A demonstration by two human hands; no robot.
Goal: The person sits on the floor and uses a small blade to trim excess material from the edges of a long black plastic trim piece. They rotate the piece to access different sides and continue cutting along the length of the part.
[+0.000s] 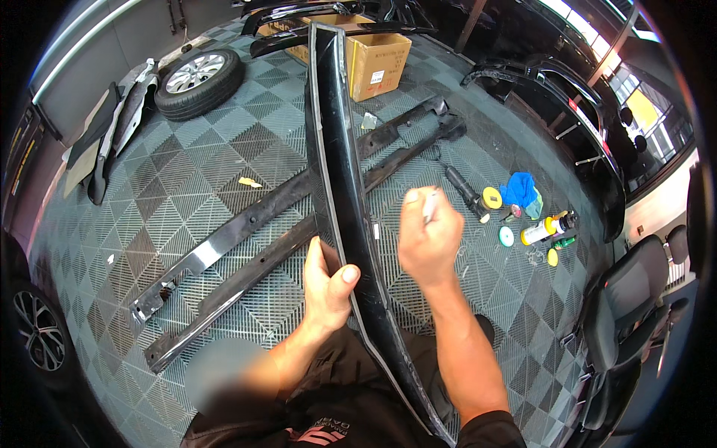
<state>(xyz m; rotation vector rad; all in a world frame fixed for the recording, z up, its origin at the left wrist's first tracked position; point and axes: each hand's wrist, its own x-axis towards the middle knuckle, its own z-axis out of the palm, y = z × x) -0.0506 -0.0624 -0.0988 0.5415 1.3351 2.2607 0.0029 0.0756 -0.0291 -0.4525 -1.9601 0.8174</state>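
A long, glossy black car trim panel (349,172) stands on edge in front of me, running from the far middle down past my lap. Its left edge is gripped by my left hand (326,293), thumb on the near side and fingers mostly hidden behind. Just right of the panel, apart from it, my right hand (431,243) is raised in a closed fist. A small whitish thing (429,206) shows between its thumb and fingers; its kind cannot be made out.
Two long dark trim strips (246,235) lie across the tiled floor behind the panel. To the right are a black polisher (464,190), a blue cloth (520,188), a yellow-and-white bottle (538,231) and small pads. Farther off are a wheel (200,84), a cardboard box (379,63) and car seats (635,280).
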